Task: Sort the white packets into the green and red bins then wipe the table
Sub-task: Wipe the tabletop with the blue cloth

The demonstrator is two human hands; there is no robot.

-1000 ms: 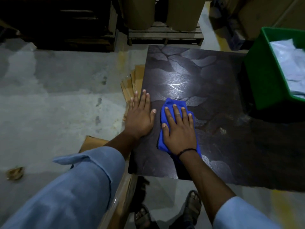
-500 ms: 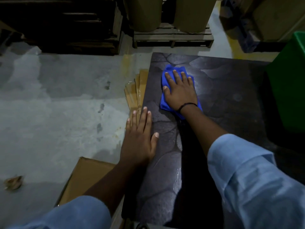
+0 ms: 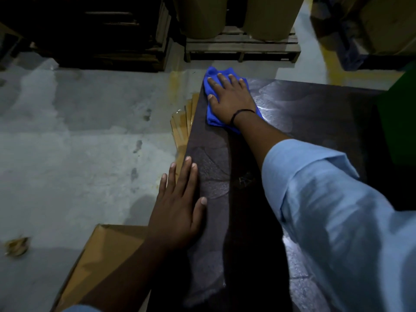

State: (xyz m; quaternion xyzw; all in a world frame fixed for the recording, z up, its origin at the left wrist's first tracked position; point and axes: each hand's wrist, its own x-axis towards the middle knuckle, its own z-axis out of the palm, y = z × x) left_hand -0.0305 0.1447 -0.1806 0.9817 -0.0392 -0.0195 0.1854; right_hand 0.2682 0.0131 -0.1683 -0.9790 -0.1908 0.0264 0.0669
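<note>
My right hand [image 3: 229, 97] lies flat on a blue cloth [image 3: 212, 115] at the far left corner of the dark patterned table [image 3: 315, 113]. The cloth's far edge hangs a little past the table's back edge. My left hand [image 3: 177, 212] rests flat with fingers spread on the table's left edge, nearer to me, holding nothing. The green bin [image 3: 398, 122] shows only as a dark green wall at the right border. No white packets or red bin are in view.
A cardboard box [image 3: 105, 257] stands on the concrete floor by the table's near left corner. Flat cardboard pieces [image 3: 183, 124] lean against the table's left side. A wooden pallet [image 3: 243, 48] with large rolls stands beyond the table.
My right hand has pushed the blue cloth away from me, from the middle of the left side to the far left corner. My left hand has stayed on the left edge.
</note>
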